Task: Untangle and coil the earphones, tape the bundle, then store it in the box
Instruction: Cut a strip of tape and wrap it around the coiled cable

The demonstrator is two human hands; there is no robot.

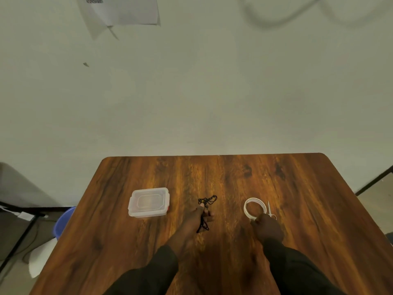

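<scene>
Left hand (198, 216) pinches the black earphones (206, 202) mid-table, cord still a knot, part trailing under the fingers. Right hand (266, 225) grips the near rim of the tape roll (254, 207); scissors (270, 210) just beside it. Box (148, 202) sits left, lid on. Risk: taping before untangling locks the knot in; a hard one-handed pull tightens it.

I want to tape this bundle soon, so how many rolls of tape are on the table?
1. The tape roll lies flat on the table, right of the earphones, just left of the scissors, with the right hand touching its near edge.
</scene>
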